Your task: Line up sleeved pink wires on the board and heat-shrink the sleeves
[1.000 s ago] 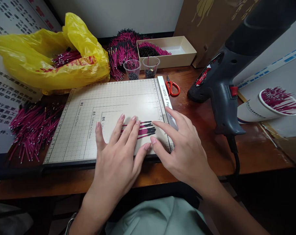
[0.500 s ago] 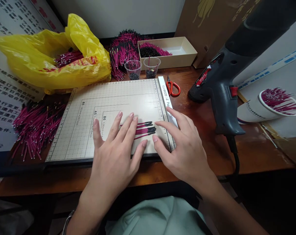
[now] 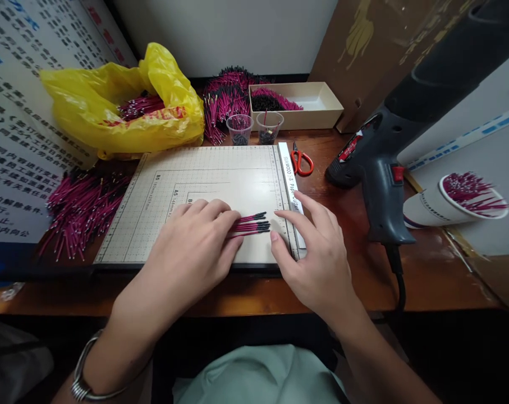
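Note:
A small bunch of magenta wires with black sleeved tips (image 3: 252,224) lies on the beige gridded cutter board (image 3: 161,219). My left hand (image 3: 195,252) lies over the wires' left ends with its fingers drawn together on them. My right hand (image 3: 317,252) rests palm down just right of the black tips. Its fingers are spread, the forefinger near the tips and the others on the white ruler rail (image 3: 291,185).
A heat gun (image 3: 380,168) stands right of the board. Red scissors (image 3: 299,160), two clear cups (image 3: 254,128), a beige box (image 3: 317,104), a yellow bag (image 3: 119,112), loose wire piles (image 3: 81,205) and a paper cup of wires (image 3: 456,199) surround it.
My left hand's fingers went from spread flat to gathered over the wires, pulling them closer together. My right hand slid slightly toward me. The camera dipped a little.

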`<state>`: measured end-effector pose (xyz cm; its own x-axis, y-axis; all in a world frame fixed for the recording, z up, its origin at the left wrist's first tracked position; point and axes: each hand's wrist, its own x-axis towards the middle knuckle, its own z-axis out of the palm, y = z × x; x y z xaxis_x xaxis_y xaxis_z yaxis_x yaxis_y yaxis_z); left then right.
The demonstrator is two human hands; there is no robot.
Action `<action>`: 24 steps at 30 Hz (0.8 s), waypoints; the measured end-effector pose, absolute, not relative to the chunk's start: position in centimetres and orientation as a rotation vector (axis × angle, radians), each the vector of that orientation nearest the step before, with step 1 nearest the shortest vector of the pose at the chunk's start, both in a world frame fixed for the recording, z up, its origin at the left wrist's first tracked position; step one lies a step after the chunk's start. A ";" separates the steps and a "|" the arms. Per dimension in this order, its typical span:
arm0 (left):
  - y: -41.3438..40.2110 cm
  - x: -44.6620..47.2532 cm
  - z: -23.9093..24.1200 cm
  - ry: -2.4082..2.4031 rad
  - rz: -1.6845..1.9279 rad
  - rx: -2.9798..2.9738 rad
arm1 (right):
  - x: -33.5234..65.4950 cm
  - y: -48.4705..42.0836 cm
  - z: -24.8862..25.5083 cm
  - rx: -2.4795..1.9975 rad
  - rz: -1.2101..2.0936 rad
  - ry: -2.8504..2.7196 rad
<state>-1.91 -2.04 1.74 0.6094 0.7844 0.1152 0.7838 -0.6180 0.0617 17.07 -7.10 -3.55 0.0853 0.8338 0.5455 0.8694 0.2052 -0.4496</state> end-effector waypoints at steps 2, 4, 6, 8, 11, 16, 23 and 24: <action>-1.7 -1.6 2.6 1.349 0.039 2.814 | 17.1 -7.0 -3.7 -1.609 -0.059 -1.720; -1.3 -1.3 3.5 1.344 -0.094 2.780 | 17.2 -6.8 -3.6 -1.605 -0.050 -1.733; -0.8 -0.8 4.3 1.351 -0.211 2.722 | 17.4 -6.7 -3.3 -1.598 -0.055 -1.744; -0.3 -0.2 5.0 1.384 -0.325 2.666 | 17.6 -7.0 -2.8 -1.517 -0.113 -1.703; 0.3 0.9 5.7 1.415 -0.450 2.646 | 16.5 -9.0 -2.7 -1.169 -0.112 -1.625; 0.8 2.1 5.7 1.342 -0.446 2.712 | 9.3 -12.0 -5.9 -0.302 0.343 -2.186; 1.3 2.4 6.1 1.355 -0.465 2.689 | 1.6 -10.1 -6.9 0.085 1.136 -2.906; 1.4 2.5 6.1 1.376 -0.462 2.682 | 1.6 -10.3 -6.8 -0.106 1.095 -2.867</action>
<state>2.46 1.40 6.12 0.5480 0.7779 -0.3075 0.8057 -0.5897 -0.0559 1.62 -10.31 -6.82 -0.9951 0.0898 0.0417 0.0391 0.7435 -0.6676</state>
